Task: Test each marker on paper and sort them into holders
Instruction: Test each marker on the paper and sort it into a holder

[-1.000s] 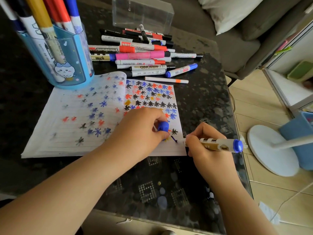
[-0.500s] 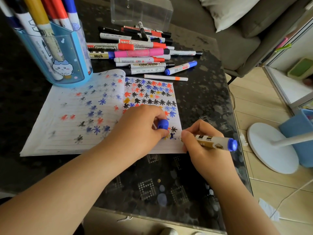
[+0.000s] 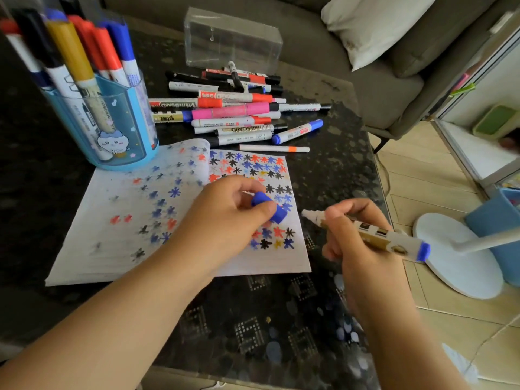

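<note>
A dark speckled table (image 3: 323, 175) stands in front of a grey sofa (image 3: 351, 88) with a white pillow (image 3: 374, 23) on it. To the right is a pale tiled floor with a round white stand base (image 3: 455, 263).

An open notebook (image 3: 118, 229) lies flat on the table, full of little stars in blue, red, black and orange. The left hand (image 3: 222, 220) is over the right page. Its thumb and fingers pinch a blue cap (image 3: 270, 206), and the open end of the cap points toward the right.

The right hand (image 3: 357, 237) is just off the right edge of the notebook. Its fingers are curled around a white marker (image 3: 380, 235) with a blue end. The bare tip of the marker points left at the cap, close to it but not touching.

At the far left stands a blue holder (image 3: 112, 133) with a cartoon animal on it, and many markers stick up out of it. A pile of markers (image 3: 230, 111) lies on the table past the notebook. Behind the pile sits a clear box (image 3: 233, 40).
</note>
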